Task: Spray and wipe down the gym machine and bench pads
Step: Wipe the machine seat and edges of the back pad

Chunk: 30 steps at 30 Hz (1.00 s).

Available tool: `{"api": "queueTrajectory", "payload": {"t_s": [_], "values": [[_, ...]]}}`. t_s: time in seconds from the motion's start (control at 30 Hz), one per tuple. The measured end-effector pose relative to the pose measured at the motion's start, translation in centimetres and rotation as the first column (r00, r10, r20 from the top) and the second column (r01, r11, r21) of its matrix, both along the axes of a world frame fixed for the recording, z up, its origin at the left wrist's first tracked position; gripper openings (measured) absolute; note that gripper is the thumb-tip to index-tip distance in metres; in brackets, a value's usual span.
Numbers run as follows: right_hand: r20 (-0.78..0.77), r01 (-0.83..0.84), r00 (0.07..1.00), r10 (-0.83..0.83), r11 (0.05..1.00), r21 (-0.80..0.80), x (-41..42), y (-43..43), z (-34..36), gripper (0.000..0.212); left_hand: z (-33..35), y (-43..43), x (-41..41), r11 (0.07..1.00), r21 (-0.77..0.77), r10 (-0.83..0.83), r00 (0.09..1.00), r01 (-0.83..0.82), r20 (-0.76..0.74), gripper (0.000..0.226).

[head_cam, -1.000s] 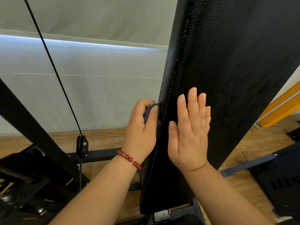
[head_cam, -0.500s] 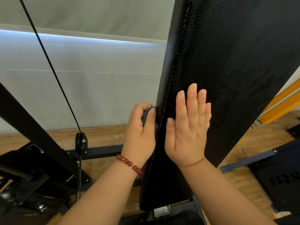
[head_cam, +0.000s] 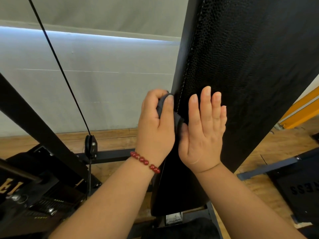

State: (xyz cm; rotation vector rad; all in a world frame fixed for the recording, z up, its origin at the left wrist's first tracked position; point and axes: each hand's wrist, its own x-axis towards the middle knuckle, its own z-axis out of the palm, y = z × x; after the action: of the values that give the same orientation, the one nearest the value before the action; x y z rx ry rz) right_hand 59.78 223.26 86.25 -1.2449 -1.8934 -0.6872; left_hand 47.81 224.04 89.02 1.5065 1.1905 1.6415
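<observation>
A tall black textured back pad [head_cam: 250, 69] stands upright and slightly tilted, filling the right half of the view. My left hand [head_cam: 155, 128], with a red bead bracelet on the wrist, grips a dark grey cloth [head_cam: 163, 105] and holds it against the pad's left side edge by the stitched seam. My right hand [head_cam: 203, 133] lies flat on the pad's front face, fingers straight and together, its thumb touching the cloth. No spray bottle is in view.
A black cable [head_cam: 60, 66] runs down to a pulley [head_cam: 90, 147] on the left. A slanted black frame beam [head_cam: 34, 121] and machine parts [head_cam: 34, 200] fill the lower left. Wooden floor, a grey wall, a yellow beam [head_cam: 300, 112] and a black plate [head_cam: 296, 188] lie around.
My left hand with the cloth has slid a little down the pad's side edge. My right hand stays flat on the pad's face, shifted slightly.
</observation>
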Motion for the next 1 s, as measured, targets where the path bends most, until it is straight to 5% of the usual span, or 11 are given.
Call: {"api": "queueTrajectory", "payload": {"t_s": [0.13, 0.27, 0.53, 0.73, 1.0], "values": [[0.002, -0.015, 1.0, 0.015, 1.0, -0.008, 0.3, -0.1, 0.0, 0.057, -1.8, -0.5, 0.5, 0.99, 0.134, 0.051, 0.996, -0.041, -0.072, 0.006], [0.028, -0.04, 0.999, 0.04, 0.999, -0.023, 0.7, -0.3, -0.2, 0.059, -5.8, -1.6, 0.0, 0.994, 0.105, 0.049, 0.984, -0.031, -0.169, 0.012], [0.04, -0.03, 0.999, 0.032, 0.999, -0.038, 1.0, -0.9, -1.3, 0.058, -3.0, 0.3, -0.2, 0.992, 0.124, -0.015, 0.996, 0.026, -0.092, 0.01], [0.04, -0.014, 0.999, 0.015, 0.999, -0.03, 1.0, -0.8, -2.1, 0.058, -8.2, -1.8, -0.8, 0.995, -0.084, -0.066, 0.981, 0.051, -0.181, 0.01], [0.049, 0.016, 0.999, -0.017, 1.0, 0.022, 0.8, -0.4, -2.5, 0.058, -6.3, -1.5, 0.5, 1.0, 0.002, 0.024, 0.997, -0.024, -0.068, 0.009]]}}
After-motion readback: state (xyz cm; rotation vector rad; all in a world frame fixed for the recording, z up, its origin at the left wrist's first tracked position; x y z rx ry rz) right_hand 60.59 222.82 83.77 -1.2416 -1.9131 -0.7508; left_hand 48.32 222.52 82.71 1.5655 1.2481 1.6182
